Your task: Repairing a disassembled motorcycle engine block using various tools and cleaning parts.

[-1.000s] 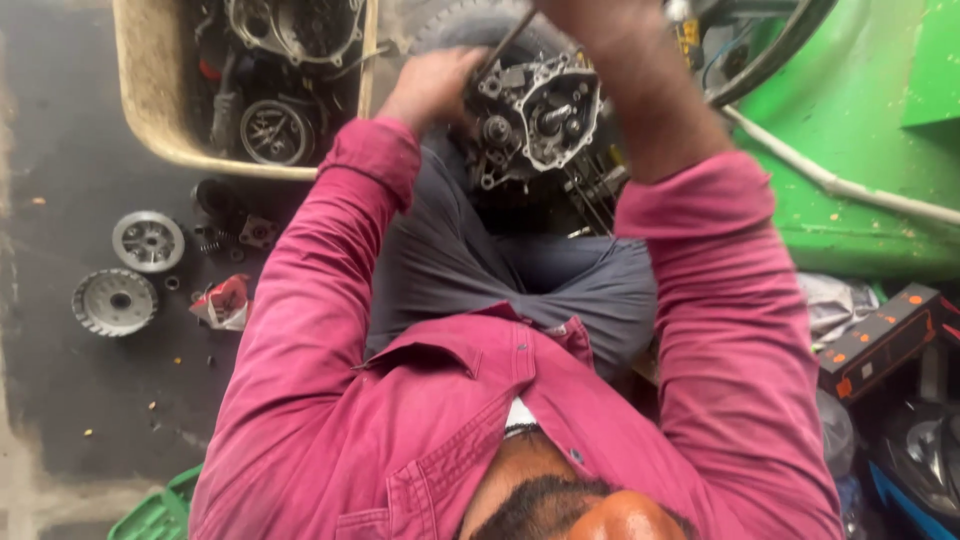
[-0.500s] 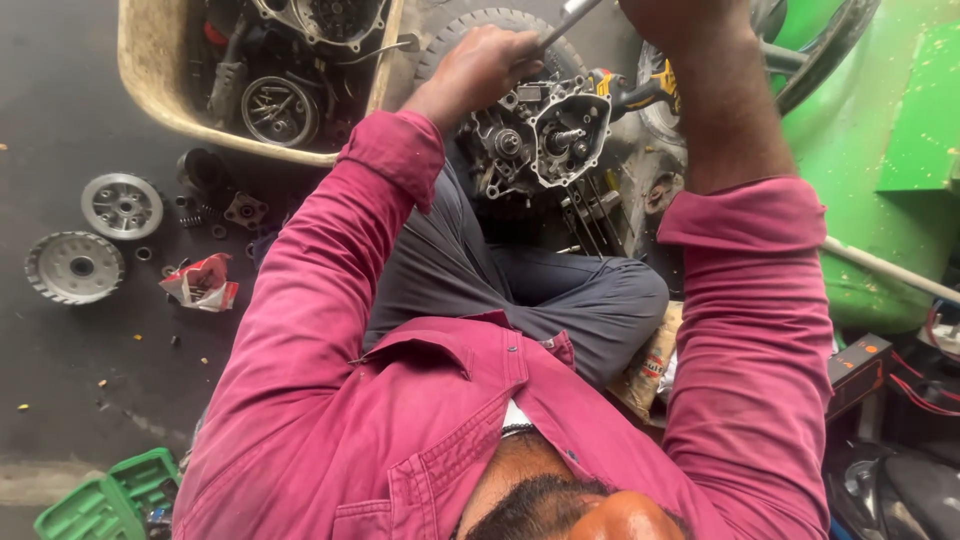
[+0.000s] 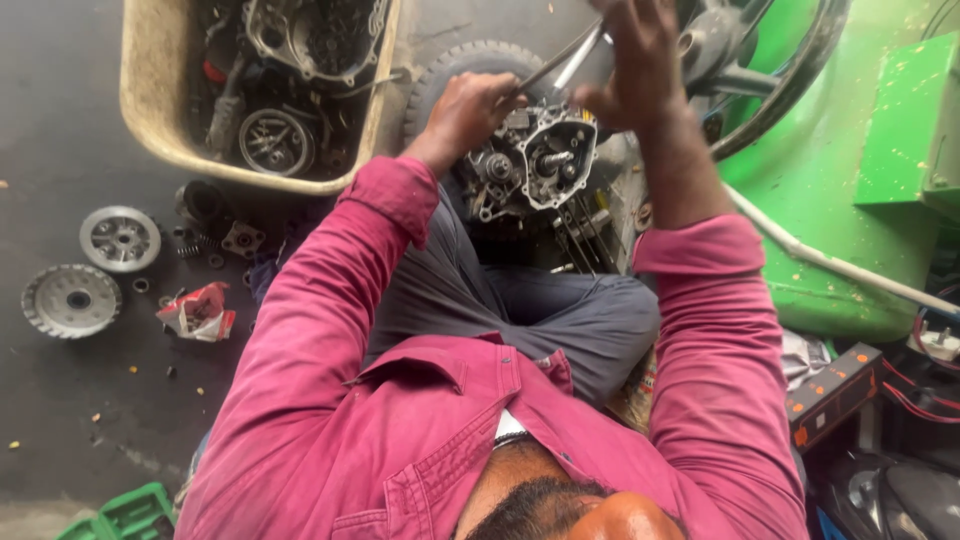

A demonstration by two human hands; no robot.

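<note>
**Gripping a metal rod over an open engine case**

Sitting cross-legged in the middle of the frame, a person in a magenta shirt works with both arms raised toward the top centre. The left hand [image 3: 478, 105] has its fingers curled shut around the lower end of a thin metal rod [image 3: 560, 62], which slants up to the right. The right hand [image 3: 640, 60] is closed around the rod's upper end, fingers wrapped over it. Just below both hands sits the opened engine case [image 3: 535, 165], its gears and shaft exposed, resting against the person's grey trousers. A tyre [image 3: 450, 70] shows behind the left hand. At upper left, a tan tub [image 3: 150, 110] holds dark engine parts. On the dark floor at the left lie two round clutch parts [image 3: 95, 265] and a crumpled red-and-white wrapper [image 3: 198, 312]. Green bodywork [image 3: 860, 200] fills the right side.
</note>
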